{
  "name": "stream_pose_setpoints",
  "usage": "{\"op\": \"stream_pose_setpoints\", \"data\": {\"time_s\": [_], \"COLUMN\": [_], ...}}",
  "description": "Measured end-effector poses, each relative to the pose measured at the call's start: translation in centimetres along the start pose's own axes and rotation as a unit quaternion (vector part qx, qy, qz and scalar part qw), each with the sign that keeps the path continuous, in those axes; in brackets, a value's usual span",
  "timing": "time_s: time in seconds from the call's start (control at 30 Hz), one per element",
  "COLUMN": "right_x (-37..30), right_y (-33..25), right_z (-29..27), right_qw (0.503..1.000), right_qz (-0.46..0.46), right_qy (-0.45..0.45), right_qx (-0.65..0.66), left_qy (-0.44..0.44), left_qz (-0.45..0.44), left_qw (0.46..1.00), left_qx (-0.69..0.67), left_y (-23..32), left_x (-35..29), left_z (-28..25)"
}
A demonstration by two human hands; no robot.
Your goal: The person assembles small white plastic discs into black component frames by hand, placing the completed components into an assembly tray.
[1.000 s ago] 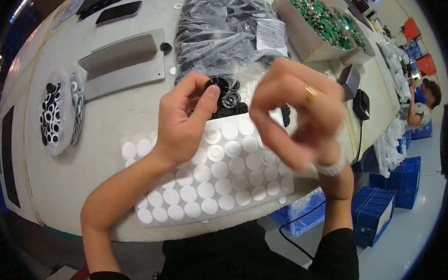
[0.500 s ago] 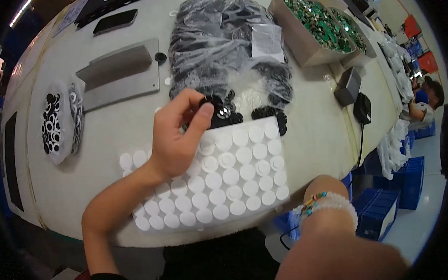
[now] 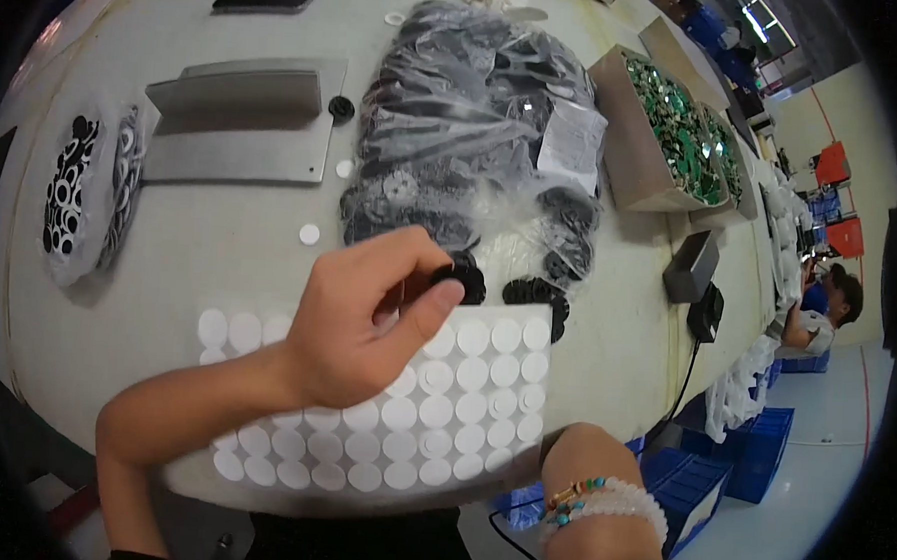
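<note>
My left hand hovers over a sheet of white round pads at the table's near edge. Thumb and fingers pinch a small black disc at the sheet's far edge, beside a few loose black discs. My right hand is low at the table's front edge, right of the sheet. Only its back and the wrist with a beaded bracelet show; its fingers are hidden.
Beyond the discs lies a clear bag of black parts. Cardboard boxes of green parts stand far right, a grey metal plate and a bag of rings sit at left. A grey box and blue crates are at right; a person sits beyond.
My right hand has dropped from in front of me, above the sheet, down to the table's front edge. My left hand has stayed over the sheet, still pinching the black disc.
</note>
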State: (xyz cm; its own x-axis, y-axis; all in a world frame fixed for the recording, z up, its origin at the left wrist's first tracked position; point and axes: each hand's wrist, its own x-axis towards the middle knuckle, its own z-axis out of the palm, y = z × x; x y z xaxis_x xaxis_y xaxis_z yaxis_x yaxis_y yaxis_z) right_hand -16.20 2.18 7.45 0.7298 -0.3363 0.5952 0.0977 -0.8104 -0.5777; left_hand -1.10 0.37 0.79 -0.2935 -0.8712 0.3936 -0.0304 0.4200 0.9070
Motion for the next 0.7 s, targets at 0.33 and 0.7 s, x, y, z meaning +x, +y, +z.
{"op": "stream_pose_setpoints", "data": {"time_s": [0.33, 0.7], "right_x": [-1.0, -0.2], "right_y": [-0.5, 0.4], "right_z": [0.8, 1.4], "right_qw": [0.998, 0.99], "right_qz": [0.019, 0.031], "right_qy": [-0.023, -0.049], "right_qx": [0.062, 0.126], "left_qy": [0.002, -0.029], "left_qz": [0.037, 0.033], "left_qw": [0.999, 0.999], "left_qx": [0.014, -0.018], "left_y": [-0.4, -0.3], "left_x": [0.1, 0.1], "left_z": [0.7, 0.6]}}
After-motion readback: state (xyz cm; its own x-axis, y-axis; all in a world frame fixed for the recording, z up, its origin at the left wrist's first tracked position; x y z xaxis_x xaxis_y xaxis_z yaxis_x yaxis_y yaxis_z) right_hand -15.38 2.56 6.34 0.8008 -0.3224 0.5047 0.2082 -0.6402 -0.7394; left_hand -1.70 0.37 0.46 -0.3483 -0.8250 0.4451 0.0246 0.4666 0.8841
